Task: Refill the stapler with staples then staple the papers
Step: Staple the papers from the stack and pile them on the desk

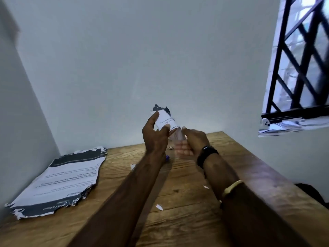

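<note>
Wooden worktop (178,193): bare grain under both forearms, small white scraps (159,207) strewn about.
Paper piece (165,120): torn, raised clear of the worktop, probably for squaring its edges before stapling.
Left hand (154,134): thumb and fingers pinching the piece's left side.
Right hand (191,139): blurred at the piece's lower corner; grip unreadable.
Paper stack (58,182): ragged-edged, flat at left, well apart from the hands.
Stapler: not plainly visible; blue bit (167,157) behind the left wrist, possibly it.
Room: open wood between stack and arms.

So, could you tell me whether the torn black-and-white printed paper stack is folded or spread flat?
Spread flat: the paper stack lies on the wooden table, print upward.
</note>
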